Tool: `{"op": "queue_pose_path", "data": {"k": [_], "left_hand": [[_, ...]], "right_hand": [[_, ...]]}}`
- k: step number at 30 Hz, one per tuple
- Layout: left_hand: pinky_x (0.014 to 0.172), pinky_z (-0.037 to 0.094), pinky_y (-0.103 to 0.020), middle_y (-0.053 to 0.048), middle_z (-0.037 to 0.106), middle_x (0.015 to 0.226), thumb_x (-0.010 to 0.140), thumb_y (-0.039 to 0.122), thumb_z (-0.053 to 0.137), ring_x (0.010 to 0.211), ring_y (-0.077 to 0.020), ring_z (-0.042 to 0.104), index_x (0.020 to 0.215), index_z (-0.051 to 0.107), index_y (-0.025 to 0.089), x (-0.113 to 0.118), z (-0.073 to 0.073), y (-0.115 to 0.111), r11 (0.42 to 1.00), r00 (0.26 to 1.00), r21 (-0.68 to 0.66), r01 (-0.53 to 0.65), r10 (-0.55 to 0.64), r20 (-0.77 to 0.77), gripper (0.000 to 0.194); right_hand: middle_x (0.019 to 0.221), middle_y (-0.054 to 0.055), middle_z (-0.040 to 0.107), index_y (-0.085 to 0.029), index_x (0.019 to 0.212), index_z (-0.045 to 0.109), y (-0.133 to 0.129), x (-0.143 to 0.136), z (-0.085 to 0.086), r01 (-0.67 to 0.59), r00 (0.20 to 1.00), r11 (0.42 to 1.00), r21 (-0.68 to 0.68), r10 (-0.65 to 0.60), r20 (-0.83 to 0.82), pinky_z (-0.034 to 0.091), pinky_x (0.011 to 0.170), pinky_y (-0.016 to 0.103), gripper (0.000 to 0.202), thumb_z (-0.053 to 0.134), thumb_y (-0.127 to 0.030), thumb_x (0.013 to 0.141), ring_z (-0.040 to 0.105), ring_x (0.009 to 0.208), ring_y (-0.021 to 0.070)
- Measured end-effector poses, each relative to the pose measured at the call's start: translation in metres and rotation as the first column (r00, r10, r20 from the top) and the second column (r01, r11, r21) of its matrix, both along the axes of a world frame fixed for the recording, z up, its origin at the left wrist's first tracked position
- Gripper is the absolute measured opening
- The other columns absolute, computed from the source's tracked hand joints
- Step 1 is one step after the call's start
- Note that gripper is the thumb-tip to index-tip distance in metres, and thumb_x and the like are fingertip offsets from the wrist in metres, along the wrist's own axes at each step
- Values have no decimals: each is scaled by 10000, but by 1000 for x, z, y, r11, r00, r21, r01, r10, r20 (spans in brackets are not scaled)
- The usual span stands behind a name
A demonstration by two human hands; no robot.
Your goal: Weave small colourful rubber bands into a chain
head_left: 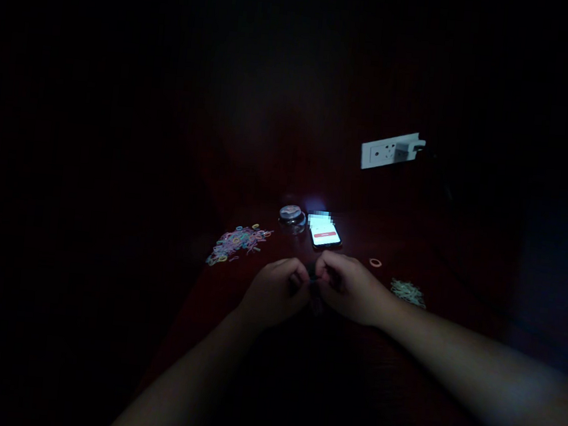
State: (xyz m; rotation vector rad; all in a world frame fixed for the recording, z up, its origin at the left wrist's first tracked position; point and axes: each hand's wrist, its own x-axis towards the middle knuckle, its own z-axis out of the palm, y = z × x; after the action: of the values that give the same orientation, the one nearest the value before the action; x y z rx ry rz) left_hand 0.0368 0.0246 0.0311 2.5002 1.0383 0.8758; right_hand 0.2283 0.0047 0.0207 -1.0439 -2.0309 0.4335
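My left hand (279, 289) and my right hand (350, 286) are close together over the dark table, thumbs and fingers pinched. A thin bluish strand (313, 281), which looks like a small rubber band, stretches between the two pinches; the dim light hides its full shape. To the left lies a loose pile of colourful rubber bands (238, 243), mostly purple with some blue, yellow and pink. Beside my right wrist is a heap of pale rubber bands (408, 292). A single orange ring-shaped band (375, 262) rests just beyond my right hand.
Behind my hands a lit phone (325, 234) lies face up, its screen partly blurred. A small lidded jar (292, 220) stands to its left. Higher up on the right, a white wall socket (390, 151) holds a plug with a dark cable. The surroundings are very dark.
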Motion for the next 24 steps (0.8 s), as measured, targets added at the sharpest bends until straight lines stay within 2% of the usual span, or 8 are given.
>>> {"op": "queue_pose_path", "data": {"k": [3, 8, 12, 17, 20, 24], "left_hand": [[601, 407, -241, 9, 609, 716, 798, 200, 570, 626, -111, 547, 794, 588, 188, 0, 0, 0, 1000, 1000, 6, 1, -2, 16, 22], [596, 410, -237, 4, 613, 725, 808, 193, 558, 644, -116, 550, 786, 594, 189, 1, 0, 0, 1000, 1000, 23, 7, -7, 2, 43], [594, 411, -232, 4, 606, 721, 804, 178, 549, 637, -114, 547, 783, 585, 188, 0, 4, -1, 999, 1000, 27, 23, -22, -15, 43], [615, 417, -225, -1, 606, 753, 732, 109, 564, 665, -112, 548, 788, 592, 190, -15, 10, 4, 989, 986, 39, 142, -138, -91, 102], [613, 419, -215, -5, 622, 757, 706, 85, 561, 674, -106, 555, 762, 623, 179, -31, 11, 10, 982, 976, -33, 186, -189, -111, 126], [518, 378, -189, 0, 600, 689, 771, 189, 573, 577, -86, 509, 792, 662, 159, -54, 15, 14, 958, 991, -276, 77, -105, -88, 96]], "right_hand": [[695, -37, 538, -207, 812, 504, 1, 0, -2, 22, 1000, 1000, -6, -22, 1, 313, 534, 231, 106, 568, -141, 759, 465, 601, 101], [657, -33, 528, -196, 721, 512, 4, 0, -2, -20, 999, 999, 26, 19, 44, 317, 564, 241, 102, 537, -107, 766, 457, 600, 103], [656, -32, 531, -197, 723, 509, 3, -1, -1, -4, 998, 999, 42, 1, 64, 313, 581, 247, 102, 539, -110, 767, 445, 604, 107], [653, -35, 532, -196, 725, 504, 2, -1, 3, -10, 997, 997, 75, 5, 76, 327, 586, 241, 102, 528, -108, 772, 459, 605, 104], [648, -30, 533, -194, 726, 496, 3, 1, 4, 5, 999, 997, 73, -9, 47, 330, 555, 232, 100, 514, -115, 784, 468, 592, 103], [675, -15, 554, -191, 744, 510, 3, 5, 6, 22, 999, 999, 49, -23, 24, 347, 549, 232, 76, 511, -150, 808, 482, 602, 110]]}}
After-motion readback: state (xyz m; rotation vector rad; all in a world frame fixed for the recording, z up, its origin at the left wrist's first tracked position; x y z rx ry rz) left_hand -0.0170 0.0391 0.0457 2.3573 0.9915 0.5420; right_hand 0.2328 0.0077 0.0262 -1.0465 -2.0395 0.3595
